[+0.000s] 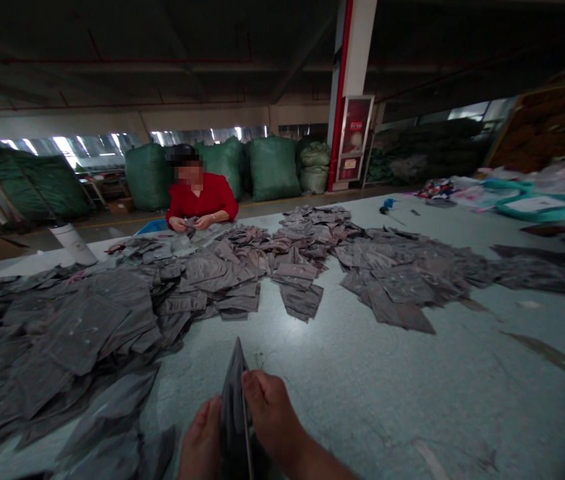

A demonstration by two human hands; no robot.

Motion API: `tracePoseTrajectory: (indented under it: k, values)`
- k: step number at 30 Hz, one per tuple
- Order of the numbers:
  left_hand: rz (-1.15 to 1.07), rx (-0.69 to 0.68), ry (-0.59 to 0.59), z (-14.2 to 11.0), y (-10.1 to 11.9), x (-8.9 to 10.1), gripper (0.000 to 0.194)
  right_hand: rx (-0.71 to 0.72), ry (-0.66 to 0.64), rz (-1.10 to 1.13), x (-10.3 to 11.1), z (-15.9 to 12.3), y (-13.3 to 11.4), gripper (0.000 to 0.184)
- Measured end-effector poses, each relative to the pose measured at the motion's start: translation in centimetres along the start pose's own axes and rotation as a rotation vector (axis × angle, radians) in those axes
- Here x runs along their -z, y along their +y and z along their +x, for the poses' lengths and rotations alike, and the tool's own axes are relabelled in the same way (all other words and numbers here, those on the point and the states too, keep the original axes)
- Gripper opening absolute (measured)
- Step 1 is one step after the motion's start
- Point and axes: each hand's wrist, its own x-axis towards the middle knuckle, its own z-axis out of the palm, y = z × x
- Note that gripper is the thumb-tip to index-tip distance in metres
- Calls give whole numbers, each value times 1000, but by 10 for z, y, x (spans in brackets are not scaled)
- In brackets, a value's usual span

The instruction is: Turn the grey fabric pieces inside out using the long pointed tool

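One dark grey fabric piece (235, 417) stands edge-up between left hand (201, 439) and right hand (272, 415), low over the table. Right fingers (260, 390) pressed together, pinching it against the left; left fingertips hidden. Lower end cut off by frame. Many loose grey pieces (77, 333) lie unstacked on the pale cutting table (322, 380). Co-worker in red top (197, 197) opposite, hands together at the far pile.

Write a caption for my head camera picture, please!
Left hand and right hand hold a grey fabric piece upright above a long table heaped with more pieces, facing a co-worker in red.
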Motion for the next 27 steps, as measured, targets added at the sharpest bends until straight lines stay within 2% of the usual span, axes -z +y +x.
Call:
tracePoseTrajectory:
  k: [2, 4, 5, 6, 9, 11, 14, 16, 19, 22, 24, 27]
  values:
    - [90, -54, 73, 12, 7, 0, 37, 48, 10, -144, 4, -1, 0, 42]
    - [168, -186, 125, 26, 25, -1, 46, 104, 8, -301, 7, -1, 0, 42]
    - [178, -245, 82, 31, 36, -3, 46, 123, 9, -350, 8, -1, 1, 42]
    - [166, -280, -10, 35, 47, -6, 42, 133, 17, -379, 8, -1, 2, 43]
    - [98, -260, -314, 37, 68, -20, 31, 133, 68, -393, 5, -3, 10, 43]
    - [28, -198, -338, 34, 67, -28, 32, 119, 76, -378, 2, -3, 15, 44]
    - [-86, -121, -219, 32, 56, -31, 30, 101, 24, -353, 3, 3, 12, 43]
    - [-168, -51, -187, 35, 55, -30, 29, 132, 5, -369, 7, 10, 4, 42]
    - [-264, 27, -208, 38, 64, -29, 28, 188, 18, -392, 12, 19, -5, 41]
    - [-248, -17, -260, 34, 71, -30, 30, 155, 30, -337, 10, 18, -1, 42]
    - [-253, -11, -269, 29, 67, -31, 34, 111, 33, -283, 6, 11, 7, 43]
    - [-346, 74, -236, 23, 53, -33, 37, 85, 25, -257, 5, 2, 15, 42]
